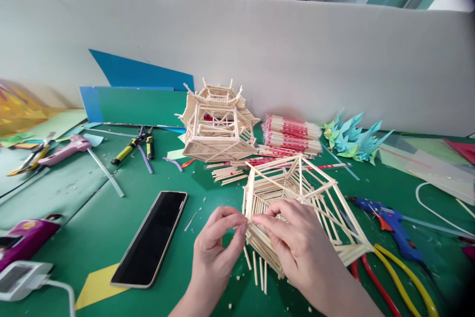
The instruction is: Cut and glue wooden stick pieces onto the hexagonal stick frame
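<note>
A hexagonal frame of thin wooden sticks [297, 193] lies tilted on its side on the green mat, just in front of me. My right hand [297, 243] lies over its near edge, fingers curled and pinching a stick at the rim. My left hand [218, 240] meets it from the left, thumb and fingers pinched at that same spot on the rim. Several loose sticks [260, 267] lie under the frame. A finished stick pavilion [217, 124] stands behind.
A black phone [152, 238] lies left of my hands. Wrapped chopstick bundles [291, 134] and paper cranes [352, 141] sit by the white partition. A blue glue gun [389, 220] and yellow-red pliers [393, 277] lie right; a pink glue gun [65, 151] and cutters [133, 146] lie left.
</note>
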{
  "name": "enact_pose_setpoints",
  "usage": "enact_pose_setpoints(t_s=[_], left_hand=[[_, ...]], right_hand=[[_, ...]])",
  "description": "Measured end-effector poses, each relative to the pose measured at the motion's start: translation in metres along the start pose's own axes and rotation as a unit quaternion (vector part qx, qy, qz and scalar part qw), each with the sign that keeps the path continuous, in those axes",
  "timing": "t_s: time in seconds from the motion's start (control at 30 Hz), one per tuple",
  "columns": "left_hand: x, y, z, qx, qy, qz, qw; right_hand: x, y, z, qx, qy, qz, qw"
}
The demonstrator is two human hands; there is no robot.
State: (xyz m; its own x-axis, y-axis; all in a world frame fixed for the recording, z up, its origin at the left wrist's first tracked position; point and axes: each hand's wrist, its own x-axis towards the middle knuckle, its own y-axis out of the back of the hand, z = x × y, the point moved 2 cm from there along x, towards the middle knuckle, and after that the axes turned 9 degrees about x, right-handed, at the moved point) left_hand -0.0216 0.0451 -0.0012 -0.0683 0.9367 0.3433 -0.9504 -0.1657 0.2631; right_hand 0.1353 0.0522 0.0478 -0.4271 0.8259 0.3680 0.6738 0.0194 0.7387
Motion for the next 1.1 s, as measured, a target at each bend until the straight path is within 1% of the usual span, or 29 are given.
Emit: enact_pose_setpoints(t_s=[0.23, 0.67, 1.1], left_hand=[[0.0013, -0.0019, 0.0001, -0.003, -0.005, -0.001, 1.000], [-0.0007, -0.0020, -0.0033, -0.007, -0.004, -0.007, 1.000], [0.0003, -0.0015, -0.0025, -0.012, -0.006, -0.002, 1.000]], right_hand=[[0.0000, 0.0022, -0.0006, 0.009, -0.011, -0.012, 1.000], [-0.0006, 0.0002, -0.0020, 0.014, -0.018, -0.006, 1.000], [0.0001, -0.0001, -0.0013, 0.006, -0.009, -0.003, 1.000]])
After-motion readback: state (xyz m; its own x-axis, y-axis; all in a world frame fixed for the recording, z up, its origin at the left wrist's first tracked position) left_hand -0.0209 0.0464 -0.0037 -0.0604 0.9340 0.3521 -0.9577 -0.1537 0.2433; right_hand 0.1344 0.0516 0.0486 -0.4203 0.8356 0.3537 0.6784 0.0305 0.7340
